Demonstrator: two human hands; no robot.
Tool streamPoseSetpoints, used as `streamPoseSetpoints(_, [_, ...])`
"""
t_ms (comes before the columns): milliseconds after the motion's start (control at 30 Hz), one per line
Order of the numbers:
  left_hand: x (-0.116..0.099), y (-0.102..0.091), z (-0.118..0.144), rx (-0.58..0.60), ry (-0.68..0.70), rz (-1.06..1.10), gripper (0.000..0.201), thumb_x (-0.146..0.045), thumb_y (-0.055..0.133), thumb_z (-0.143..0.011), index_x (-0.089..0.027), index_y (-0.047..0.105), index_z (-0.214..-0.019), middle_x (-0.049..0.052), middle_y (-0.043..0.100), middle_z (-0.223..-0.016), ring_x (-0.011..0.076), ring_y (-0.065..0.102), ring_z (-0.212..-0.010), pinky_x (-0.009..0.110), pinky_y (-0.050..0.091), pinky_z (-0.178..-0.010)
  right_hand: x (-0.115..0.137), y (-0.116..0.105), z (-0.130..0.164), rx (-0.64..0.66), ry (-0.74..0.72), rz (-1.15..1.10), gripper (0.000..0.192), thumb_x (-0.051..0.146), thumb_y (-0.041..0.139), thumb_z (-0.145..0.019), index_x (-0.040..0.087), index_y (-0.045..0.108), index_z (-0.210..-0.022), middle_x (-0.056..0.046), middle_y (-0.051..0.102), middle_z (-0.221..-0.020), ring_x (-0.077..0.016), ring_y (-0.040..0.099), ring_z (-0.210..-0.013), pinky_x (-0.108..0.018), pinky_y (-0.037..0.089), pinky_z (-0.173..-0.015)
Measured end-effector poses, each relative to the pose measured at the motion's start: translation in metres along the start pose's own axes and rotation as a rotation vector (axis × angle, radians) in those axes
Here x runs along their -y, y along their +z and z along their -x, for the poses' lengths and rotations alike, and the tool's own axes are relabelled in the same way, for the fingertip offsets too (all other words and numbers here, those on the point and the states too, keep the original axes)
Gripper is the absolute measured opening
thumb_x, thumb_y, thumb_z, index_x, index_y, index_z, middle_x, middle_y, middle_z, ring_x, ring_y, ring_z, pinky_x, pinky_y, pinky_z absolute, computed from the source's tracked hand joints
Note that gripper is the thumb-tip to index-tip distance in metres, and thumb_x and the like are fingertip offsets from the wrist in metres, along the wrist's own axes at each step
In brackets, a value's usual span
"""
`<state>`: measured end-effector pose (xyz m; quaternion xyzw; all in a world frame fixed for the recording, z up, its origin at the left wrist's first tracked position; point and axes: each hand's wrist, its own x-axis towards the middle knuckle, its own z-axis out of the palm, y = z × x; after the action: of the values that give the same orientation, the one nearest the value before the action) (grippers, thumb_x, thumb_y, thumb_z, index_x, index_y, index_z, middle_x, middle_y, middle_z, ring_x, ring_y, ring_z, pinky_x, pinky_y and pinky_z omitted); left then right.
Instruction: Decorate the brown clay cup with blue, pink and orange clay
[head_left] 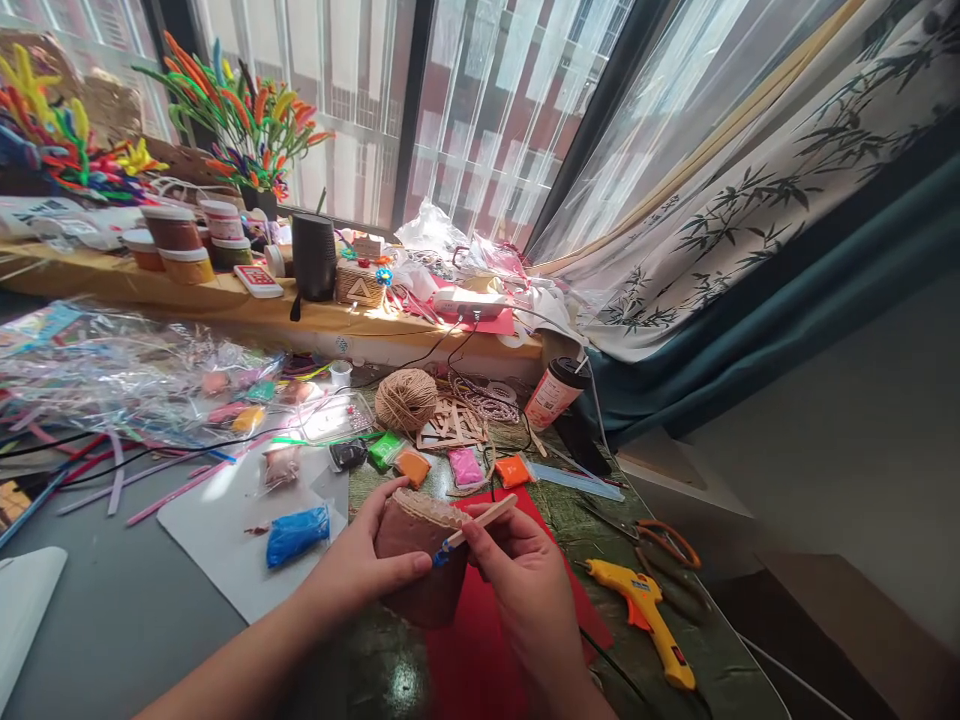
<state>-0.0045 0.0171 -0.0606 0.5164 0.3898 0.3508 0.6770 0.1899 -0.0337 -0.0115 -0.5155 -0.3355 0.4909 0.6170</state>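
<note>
The left hand [360,570] is curled around the side of a brown clay-covered cup [421,560], thumb laid across its front and fingers hidden behind it, holding it tilted above the table edge. The right hand [525,580] is pinched shut on a thin wooden stick with a blue-smeared tip [480,521], whose tip touches the cup's rim, which is trimmed with pale twine. Both are held over a red felt sheet [480,640] lying on the green patterned table [675,650]. Just left of the hands, a blue lump of clay in a clear bag [298,533] rests on a white paper sheet [217,540]. Beyond the cup lie 4 small clay packets, green [385,450], orange [412,466], pink [466,466] and orange-red [513,470], with a ball of jute twine [406,399] behind them. To the right, a yellow glue gun [646,612] lies near orange-handled scissors [660,540].
</note>
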Motion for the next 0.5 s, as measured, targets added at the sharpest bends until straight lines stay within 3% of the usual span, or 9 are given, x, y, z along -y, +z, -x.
streamPoseSetpoints(167, [0.0, -0.001, 0.0, 0.011, -0.008, 0.015, 0.119, -0.07, 0.097, -0.059, -0.025, 0.042, -0.154, 0.02, 0.06, -0.159, 0.0474, 0.053, -0.149, 0.059, 0.039, -0.125, 0.004, -0.005, -0.005, 0.077, -0.034, 0.011, 0.034, 0.049, 0.1, -0.074, 0.021, 0.083, -0.081, -0.002, 0.074, -0.07, -0.0185, 0.065, -0.066, -0.031, 0.056, -0.066])
streamPoseSetpoints(233, [0.001, -0.002, -0.001, 0.022, -0.022, 0.039, 0.116, -0.07, 0.096, -0.061, -0.026, 0.043, -0.154, 0.019, 0.063, -0.155, 0.0465, 0.058, -0.145, 0.058, 0.043, -0.122, 0.002, -0.007, 0.001, 0.033, -0.212, -0.005, 0.023, 0.042, 0.095, -0.084, 0.023, 0.082, -0.081, -0.001, 0.073, -0.072, -0.0179, 0.066, -0.067, -0.029, 0.056, -0.065])
streamPoseSetpoints(333, [0.006, -0.004, -0.002, 0.008, -0.039, 0.076, 0.114, -0.068, 0.096, -0.063, -0.025, 0.046, -0.155, 0.018, 0.068, -0.15, 0.0461, 0.063, -0.14, 0.056, 0.049, -0.116, -0.001, -0.012, 0.014, -0.01, -0.675, 0.12, 0.004, 0.024, 0.083, -0.096, 0.027, 0.082, -0.095, -0.001, 0.076, -0.083, -0.0189, 0.07, -0.075, -0.03, 0.059, -0.069])
streamPoseSetpoints(367, [0.008, -0.004, -0.003, -0.013, -0.035, 0.083, 0.113, -0.067, 0.097, -0.062, -0.024, 0.048, -0.155, 0.018, 0.069, -0.149, 0.0463, 0.063, -0.139, 0.055, 0.05, -0.116, -0.002, -0.015, 0.018, 0.017, -0.793, 0.193, 0.01, 0.018, 0.079, -0.098, 0.028, 0.081, -0.101, -0.002, 0.077, -0.085, -0.0196, 0.071, -0.078, -0.031, 0.06, -0.071])
streamPoseSetpoints(500, [0.015, -0.005, -0.004, -0.094, 0.021, 0.117, 0.107, -0.063, 0.097, -0.063, -0.023, 0.055, -0.153, 0.018, 0.07, -0.149, 0.0465, 0.062, -0.14, 0.055, 0.048, -0.119, -0.007, -0.022, 0.023, 0.124, -0.911, 0.394, 0.018, 0.011, 0.071, -0.102, 0.024, 0.076, -0.113, -0.005, 0.078, -0.095, -0.0208, 0.075, -0.086, -0.034, 0.062, -0.077])
